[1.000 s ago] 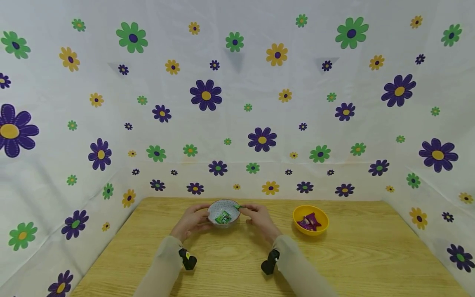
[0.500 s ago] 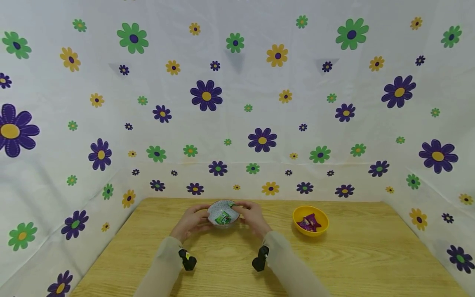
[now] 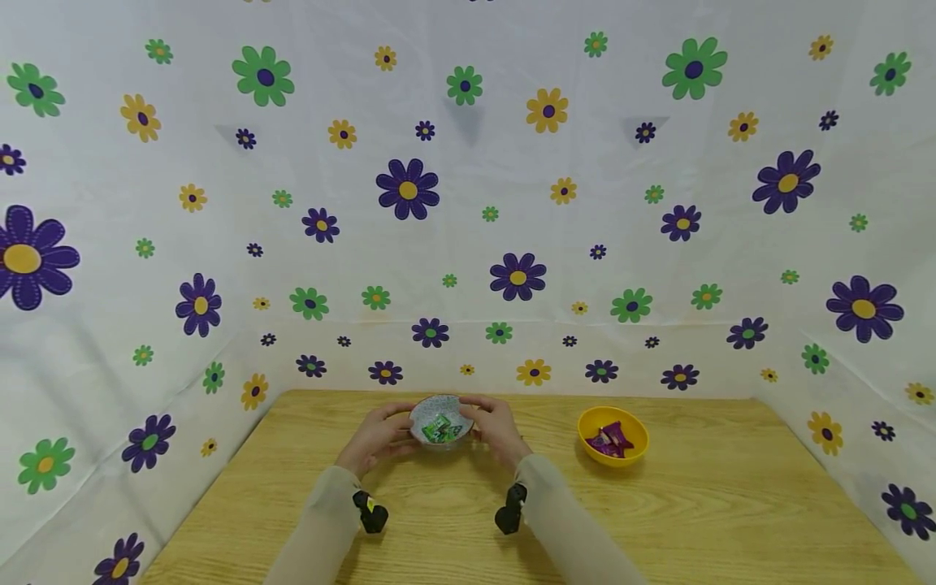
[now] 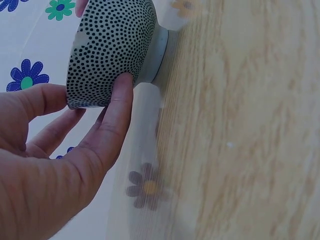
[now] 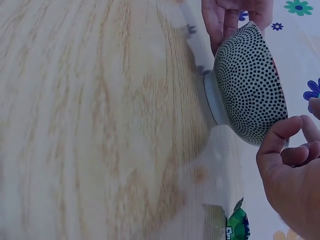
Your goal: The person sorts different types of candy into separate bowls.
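Note:
A speckled bowl [image 3: 419,416], black-dotted outside, stands on the table in the head view with green wrapped candies [image 3: 440,428] in it. My left hand [image 3: 382,435] grips its left side; in the left wrist view a finger lies along the dotted outer wall. My right hand [image 3: 497,426] straddles the right rim with loosely bent fingers, the upper ones reaching over the inside. Fingertips [image 5: 290,125] are right at the rim in the right wrist view. Another green wrapped candy [image 5: 237,226] lies near that hand at the bottom of the right wrist view.
A yellow bowl [image 3: 613,461] holding purple wrapped candies [image 3: 611,439] stands to the right on the wooden table [image 3: 717,504]. White cloth [image 3: 468,236] printed with flowers walls in the back and sides.
My right hand has moved left over the bowl's rim and let go of a green candy, which now lies with the others inside. The left hand has stayed on the bowl.

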### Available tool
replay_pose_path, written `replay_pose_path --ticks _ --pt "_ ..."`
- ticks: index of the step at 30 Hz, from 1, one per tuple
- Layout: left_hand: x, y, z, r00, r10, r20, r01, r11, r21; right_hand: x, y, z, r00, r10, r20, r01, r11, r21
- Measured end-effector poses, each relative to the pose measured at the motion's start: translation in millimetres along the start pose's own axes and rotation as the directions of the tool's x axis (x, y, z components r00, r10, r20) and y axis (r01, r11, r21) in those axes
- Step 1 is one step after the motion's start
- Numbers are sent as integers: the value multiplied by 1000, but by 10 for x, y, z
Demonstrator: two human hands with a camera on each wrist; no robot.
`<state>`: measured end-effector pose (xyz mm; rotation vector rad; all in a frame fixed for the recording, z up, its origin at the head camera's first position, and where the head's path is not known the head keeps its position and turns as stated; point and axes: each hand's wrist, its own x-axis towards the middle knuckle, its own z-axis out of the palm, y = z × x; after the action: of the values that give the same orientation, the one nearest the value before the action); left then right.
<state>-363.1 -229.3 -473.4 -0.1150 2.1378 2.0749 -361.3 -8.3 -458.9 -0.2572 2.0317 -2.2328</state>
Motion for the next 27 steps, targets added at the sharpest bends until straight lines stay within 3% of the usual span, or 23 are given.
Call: replay_pose_path --ticks 11,23,27 --pt "26 -23 4 1000 15 20 -15 1000 -14 45 49 -157 999 -10 52 9 1000 30" --pt "37 -27 7 1000 4 19 -4 1000 -9 84 11 -498 997 -5 76 8 999 -33" --pt "36 -24 16 1000 3 18 -3 1000 -11 65 16 -630 998 6 62 0 995 -99"
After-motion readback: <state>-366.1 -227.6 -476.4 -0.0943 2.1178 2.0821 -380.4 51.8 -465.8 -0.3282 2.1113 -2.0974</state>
